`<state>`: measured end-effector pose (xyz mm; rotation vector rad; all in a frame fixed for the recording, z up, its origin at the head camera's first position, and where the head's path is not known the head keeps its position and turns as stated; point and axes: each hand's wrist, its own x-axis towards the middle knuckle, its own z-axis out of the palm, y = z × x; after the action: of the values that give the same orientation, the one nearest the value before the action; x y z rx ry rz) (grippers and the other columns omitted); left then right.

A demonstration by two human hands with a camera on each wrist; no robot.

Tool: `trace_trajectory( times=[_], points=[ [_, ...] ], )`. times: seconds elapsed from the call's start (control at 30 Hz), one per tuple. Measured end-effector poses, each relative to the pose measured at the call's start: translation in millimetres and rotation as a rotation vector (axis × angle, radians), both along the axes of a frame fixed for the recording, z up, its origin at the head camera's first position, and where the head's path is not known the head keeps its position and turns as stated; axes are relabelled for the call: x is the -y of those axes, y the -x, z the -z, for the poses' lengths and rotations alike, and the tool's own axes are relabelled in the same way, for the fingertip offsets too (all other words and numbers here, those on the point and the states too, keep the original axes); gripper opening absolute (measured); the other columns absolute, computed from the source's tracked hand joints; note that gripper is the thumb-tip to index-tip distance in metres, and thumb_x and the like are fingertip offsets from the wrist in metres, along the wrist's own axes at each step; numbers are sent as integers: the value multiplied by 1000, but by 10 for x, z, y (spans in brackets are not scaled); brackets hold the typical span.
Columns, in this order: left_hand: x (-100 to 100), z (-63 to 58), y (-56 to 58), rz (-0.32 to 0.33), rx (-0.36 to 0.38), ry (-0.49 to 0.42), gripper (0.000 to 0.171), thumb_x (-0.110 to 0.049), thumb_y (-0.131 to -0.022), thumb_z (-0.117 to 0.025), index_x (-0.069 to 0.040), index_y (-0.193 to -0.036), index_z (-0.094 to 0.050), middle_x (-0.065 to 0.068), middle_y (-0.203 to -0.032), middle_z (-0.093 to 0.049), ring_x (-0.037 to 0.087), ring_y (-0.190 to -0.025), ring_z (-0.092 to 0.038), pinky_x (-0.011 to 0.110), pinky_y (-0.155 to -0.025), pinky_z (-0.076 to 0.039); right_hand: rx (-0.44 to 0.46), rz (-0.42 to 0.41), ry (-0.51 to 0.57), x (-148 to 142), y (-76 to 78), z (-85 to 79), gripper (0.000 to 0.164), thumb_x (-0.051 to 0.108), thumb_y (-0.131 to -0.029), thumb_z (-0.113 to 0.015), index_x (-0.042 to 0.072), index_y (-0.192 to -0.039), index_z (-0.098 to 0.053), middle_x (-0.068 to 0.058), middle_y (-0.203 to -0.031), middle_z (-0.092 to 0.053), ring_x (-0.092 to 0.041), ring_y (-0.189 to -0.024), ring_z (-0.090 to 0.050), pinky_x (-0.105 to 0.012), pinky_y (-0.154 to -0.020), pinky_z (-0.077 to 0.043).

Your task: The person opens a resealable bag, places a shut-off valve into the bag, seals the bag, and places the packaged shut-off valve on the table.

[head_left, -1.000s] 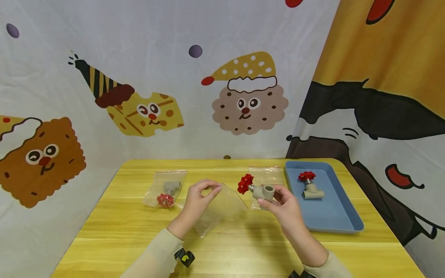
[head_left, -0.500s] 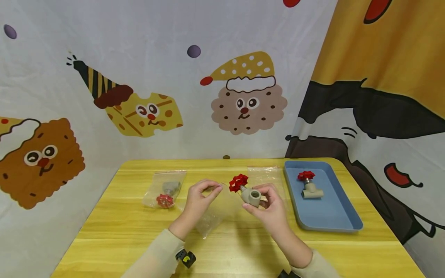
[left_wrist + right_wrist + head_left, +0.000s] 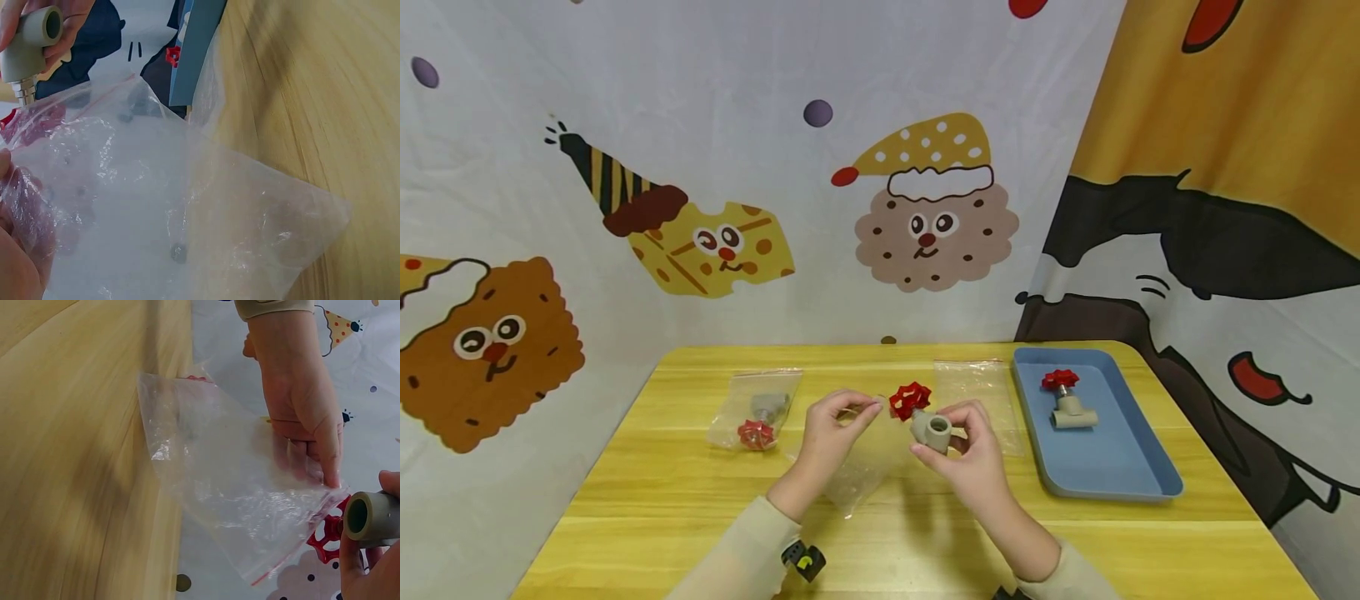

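Note:
My right hand (image 3: 973, 458) holds a beige pipe valve (image 3: 937, 432) by its body, its red handwheel (image 3: 910, 401) tilted up toward the left hand. My left hand (image 3: 835, 429) pinches the top edge of a clear zip bag (image 3: 206, 450), which hangs down below the fingers. In the left wrist view the bag (image 3: 144, 206) fills the middle, and part of the red wheel shows through its film. The handwheel is close by the bag's mouth; I cannot tell whether it is inside or behind the film.
A blue tray (image 3: 1120, 467) on the right contains another valve (image 3: 1072, 414) with a red wheel. At the back left lies a bagged valve (image 3: 763, 417). A flat clear bag (image 3: 977, 387) lies left of the tray on the wooden table (image 3: 647, 517).
My right hand has carried the valve leftward, bringing its wheel close to the left fingers. The left hand has stayed nearly still, still pinching the zip bag.

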<state>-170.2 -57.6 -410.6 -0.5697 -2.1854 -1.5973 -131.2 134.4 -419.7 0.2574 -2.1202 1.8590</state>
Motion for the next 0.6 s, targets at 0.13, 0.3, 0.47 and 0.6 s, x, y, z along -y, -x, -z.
trace_trajectory(
  times=[0.13,0.3,0.47,0.6],
  points=[
    [-1,-3,-7,5,-3,-3,6,-3,-83,-70,0,-88,-71,11,-87,-72,22,-77,-67,38,-69,-58,-5,-24,-12,2,-4,22,40,-1,-64,-85,3,-90,-54,-7,-104,-52,-13,-97,-55,-23,-74,-55],
    [8,2,-3,7,-5,13,7,-5,-84,-69,-1,-90,-71,10,-88,-71,22,-80,-67,35,-73,-57,-9,-61,-29,-10,-13,41,40,0,-65,-84,3,-91,-53,-7,-105,-51,-12,-98,-54,-23,-75,-54],
    [24,0,11,8,4,8,9,-5,-84,-69,0,-91,-70,11,-90,-72,22,-84,-68,32,-78,-57,-25,-78,-58,-8,-33,6,40,-4,-65,-83,3,-92,-54,-8,-105,-51,-11,-97,-53,-24,-75,-54],
    [28,-14,22,5,14,4,9,-5,-84,-69,0,-91,-70,11,-90,-72,19,-84,-67,33,-78,-57,-52,-103,-102,5,-77,-96,39,-8,-65,-81,1,-93,-54,-14,-105,-52,-12,-96,-54,-26,-75,-54]
  ],
)
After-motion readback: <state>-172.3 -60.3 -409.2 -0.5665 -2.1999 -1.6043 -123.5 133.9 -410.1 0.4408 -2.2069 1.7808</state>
